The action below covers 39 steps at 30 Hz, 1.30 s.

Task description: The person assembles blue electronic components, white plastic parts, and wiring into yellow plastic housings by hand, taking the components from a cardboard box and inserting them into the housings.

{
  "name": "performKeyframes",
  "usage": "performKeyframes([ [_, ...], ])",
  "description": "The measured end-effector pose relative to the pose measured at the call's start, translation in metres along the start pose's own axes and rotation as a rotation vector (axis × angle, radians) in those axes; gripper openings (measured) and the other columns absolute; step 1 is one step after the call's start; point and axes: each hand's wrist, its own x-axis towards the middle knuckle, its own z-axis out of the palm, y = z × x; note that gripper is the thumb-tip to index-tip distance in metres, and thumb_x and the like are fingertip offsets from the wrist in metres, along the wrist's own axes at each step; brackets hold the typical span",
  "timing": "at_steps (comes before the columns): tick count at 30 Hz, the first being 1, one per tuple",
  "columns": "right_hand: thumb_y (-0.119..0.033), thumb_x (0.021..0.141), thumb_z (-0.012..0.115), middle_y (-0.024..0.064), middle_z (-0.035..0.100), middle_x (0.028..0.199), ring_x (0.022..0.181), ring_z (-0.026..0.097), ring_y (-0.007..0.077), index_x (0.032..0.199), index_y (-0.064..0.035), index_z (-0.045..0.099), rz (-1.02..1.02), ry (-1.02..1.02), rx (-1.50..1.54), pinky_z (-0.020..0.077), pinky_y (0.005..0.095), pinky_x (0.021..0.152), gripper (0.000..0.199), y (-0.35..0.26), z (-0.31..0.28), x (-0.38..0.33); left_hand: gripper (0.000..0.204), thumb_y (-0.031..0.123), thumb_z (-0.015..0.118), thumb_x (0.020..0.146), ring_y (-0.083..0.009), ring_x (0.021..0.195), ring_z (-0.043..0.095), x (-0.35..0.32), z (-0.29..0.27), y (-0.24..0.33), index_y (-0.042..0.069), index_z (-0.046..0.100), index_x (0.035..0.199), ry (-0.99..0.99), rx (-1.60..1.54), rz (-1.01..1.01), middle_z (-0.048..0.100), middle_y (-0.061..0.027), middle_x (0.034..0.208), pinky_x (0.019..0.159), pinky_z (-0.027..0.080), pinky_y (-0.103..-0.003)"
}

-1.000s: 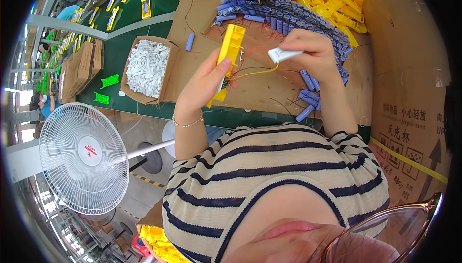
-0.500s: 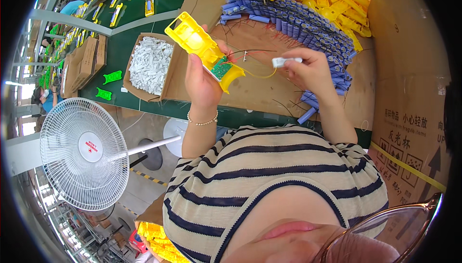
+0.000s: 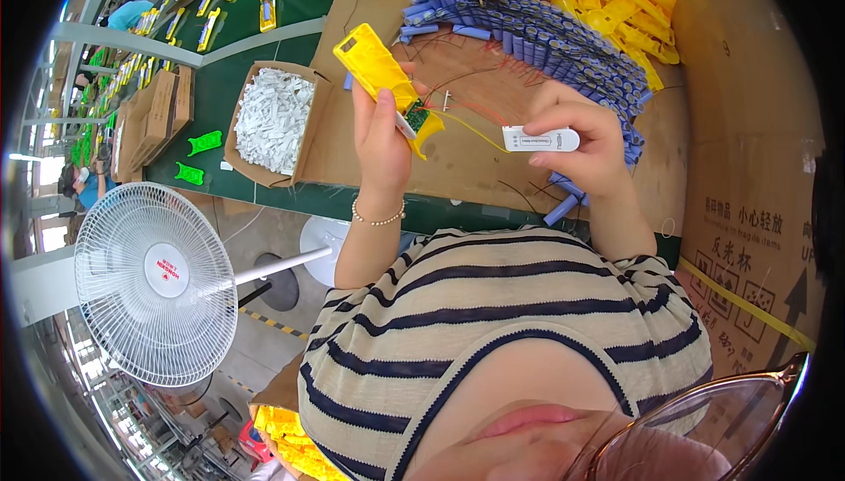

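left hand (image 3: 380,142) grips a yellow plastic casing (image 3: 380,76) with a green circuit board (image 3: 415,117) — right hand (image 3: 588,146) pinches a white battery cell (image 3: 540,139), joined by a yellow wire (image 3: 471,129).

Bright, even overhead light, soft shadows only. Heavy fisheye bend + dark vignette at rim. Centre sharp; chin and glasses (image 3: 704,428) close-up, blurry.

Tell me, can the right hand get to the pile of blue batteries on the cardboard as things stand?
Probably yes. The right hand hovers just beside the blue batteries, with nothing between them, but its fingers are closed on a small white piece, which would hamper picking one up.
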Motion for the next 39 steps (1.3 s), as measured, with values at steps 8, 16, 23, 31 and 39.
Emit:
performKeyframes([
  [8, 0.004, 0.081, 0.055, 0.0198, 0.066, 0.090, 0.084, 0.066, 0.0273, 0.127, 0.0015, 0.042, 0.150, 0.108, 0.523, 0.0467, 0.0421, 0.091, 0.048, 0.016, 0.007, 0.002, 0.039, 0.020, 0.037, 0.095, -0.0217, 0.090, 0.058, -0.004, -0.002, -0.008, 0.007, 0.031, 0.131, -0.074, -0.048, -0.113, 0.052, -0.0151, 0.115, 0.079, 0.049, -0.037],
  [16, -0.005, 0.085, 0.062, 0.0140, 0.066, 0.086, 0.073, 0.066, 0.0181, 0.096, 0.0048, 0.057, 0.587, 0.379, 0.567, 0.0536, 0.0270, 0.059, 0.015, 0.023, 0.021, 0.019, 0.050, 0.005, 0.038, 0.090, -0.0167, 0.094, 0.054, -0.015, 0.012, -0.023, 0.001, 0.027, 0.139, -0.324, 0.334, -0.091, 0.052, -0.0122, 0.113, 0.081, 0.046, -0.031],
  [23, -0.008, 0.085, 0.064, 0.0127, 0.065, 0.085, 0.070, 0.064, 0.0167, 0.092, 0.0042, 0.061, 0.636, 0.348, 0.660, 0.0523, 0.0273, 0.055, 0.014, 0.028, 0.014, 0.015, 0.049, 0.000, 0.041, 0.087, -0.0244, 0.106, 0.053, -0.019, 0.021, -0.023, -0.002, 0.032, 0.135, -0.240, 0.452, -0.089, 0.051, -0.0172, 0.119, 0.088, 0.045, -0.032],
  [31, -0.004, 0.084, 0.063, 0.0090, 0.067, 0.087, 0.071, 0.063, 0.0130, 0.102, 0.0049, 0.061, 0.639, 0.462, 0.789, 0.0497, 0.0212, 0.060, 0.021, 0.013, 0.021, 0.022, 0.049, 0.001, 0.039, 0.088, -0.0217, 0.096, 0.053, -0.014, 0.014, -0.031, -0.001, 0.031, 0.136, -0.352, 0.628, 0.035, 0.052, -0.0158, 0.115, 0.085, 0.044, -0.031],
  [39, -0.002, 0.079, 0.067, 0.0073, 0.067, 0.088, 0.075, 0.062, 0.0080, 0.103, 0.0041, 0.061, 0.555, 0.358, 0.293, 0.0469, 0.0181, 0.063, 0.025, 0.035, 0.006, 0.014, 0.044, 0.009, 0.036, 0.090, -0.0142, 0.083, 0.054, -0.023, 0.024, -0.031, 0.002, 0.032, 0.134, -0.326, 0.289, -0.225, 0.054, -0.0116, 0.105, 0.075, 0.046, -0.028],
])
